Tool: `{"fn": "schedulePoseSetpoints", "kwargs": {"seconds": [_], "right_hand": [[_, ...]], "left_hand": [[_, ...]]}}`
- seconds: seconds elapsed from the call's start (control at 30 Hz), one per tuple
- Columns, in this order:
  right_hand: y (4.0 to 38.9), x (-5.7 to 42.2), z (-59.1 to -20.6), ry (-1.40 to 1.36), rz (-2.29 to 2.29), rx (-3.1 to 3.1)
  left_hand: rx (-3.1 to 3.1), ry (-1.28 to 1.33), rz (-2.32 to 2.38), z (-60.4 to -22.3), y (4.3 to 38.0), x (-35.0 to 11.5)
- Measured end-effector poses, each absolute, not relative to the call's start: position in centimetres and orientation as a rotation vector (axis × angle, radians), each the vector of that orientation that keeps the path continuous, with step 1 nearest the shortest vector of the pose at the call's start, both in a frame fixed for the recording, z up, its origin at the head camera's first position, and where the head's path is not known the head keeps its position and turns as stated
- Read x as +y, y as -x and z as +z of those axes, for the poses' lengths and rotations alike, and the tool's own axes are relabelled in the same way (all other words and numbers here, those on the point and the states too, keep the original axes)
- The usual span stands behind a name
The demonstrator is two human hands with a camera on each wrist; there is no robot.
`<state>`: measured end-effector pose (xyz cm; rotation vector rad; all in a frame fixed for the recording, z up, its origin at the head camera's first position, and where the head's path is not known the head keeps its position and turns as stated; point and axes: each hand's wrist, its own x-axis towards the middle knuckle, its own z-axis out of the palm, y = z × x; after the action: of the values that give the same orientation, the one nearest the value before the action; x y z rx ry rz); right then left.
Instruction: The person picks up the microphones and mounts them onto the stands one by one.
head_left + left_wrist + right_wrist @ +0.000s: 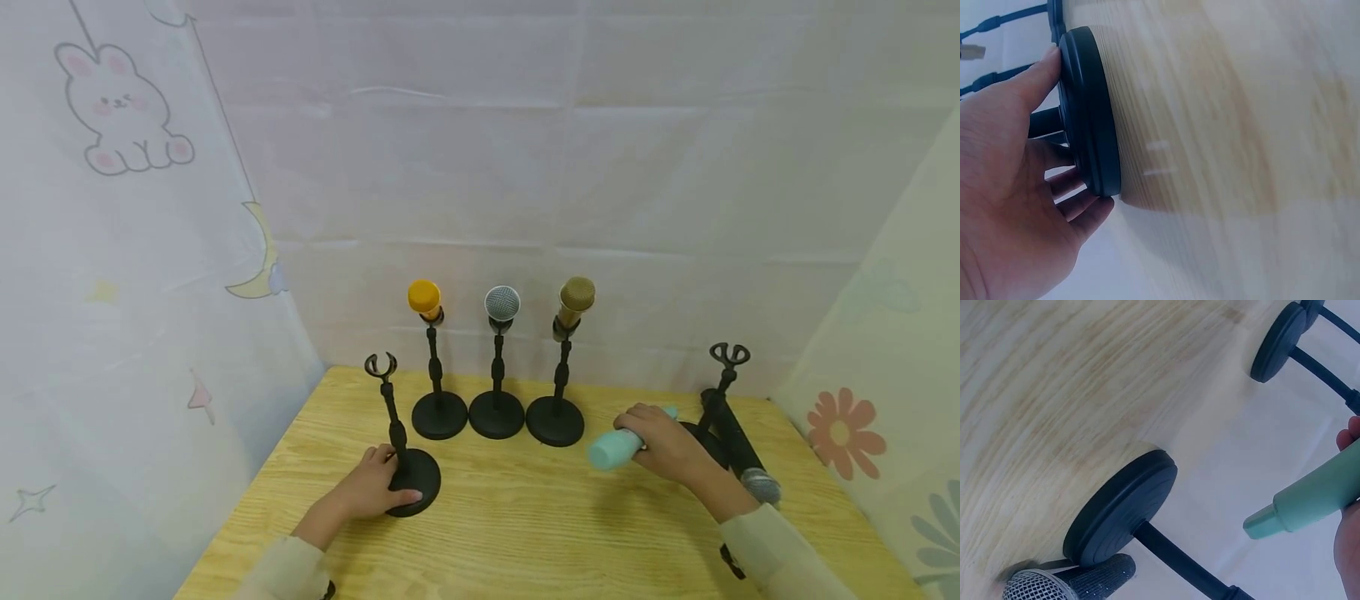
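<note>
My left hand (pixel 366 490) grips the round base of an empty black microphone stand (pixel 422 477) at the table's left. Seen from the left wrist, the thumb and fingers spread around the rim of this base (pixel 1092 119). A mint-green microphone (pixel 613 450) is held in my right hand (pixel 662 440) above the table's right half, its wide head pointing left toward me. The right wrist view shows the narrow tail of the green microphone (pixel 1310 497) sticking out of the grip, while much of that hand is out of frame.
Three stands at the back carry an orange microphone (pixel 424 297), a silver-headed one (pixel 502 304) and a gold one (pixel 577 295). On the right, another empty stand (pixel 726 375) rises beside a black microphone (pixel 738 442) lying on the wooden table (pixel 517 525). Printed cloth (pixel 480 167) hangs behind.
</note>
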<state>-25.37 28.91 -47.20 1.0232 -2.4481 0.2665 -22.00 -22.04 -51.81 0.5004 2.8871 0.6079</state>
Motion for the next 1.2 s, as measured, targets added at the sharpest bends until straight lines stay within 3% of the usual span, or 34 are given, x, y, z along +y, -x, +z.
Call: {"fn": "schedulePoseSetpoints", "kwargs": {"seconds": [1.2], "right_hand": [[23.9, 26.6, -42.8, -1.182, 0.506, -2.108]], "left_hand": [[2.832, -0.796, 0.43, -51.5, 19.8, -15.1]]}}
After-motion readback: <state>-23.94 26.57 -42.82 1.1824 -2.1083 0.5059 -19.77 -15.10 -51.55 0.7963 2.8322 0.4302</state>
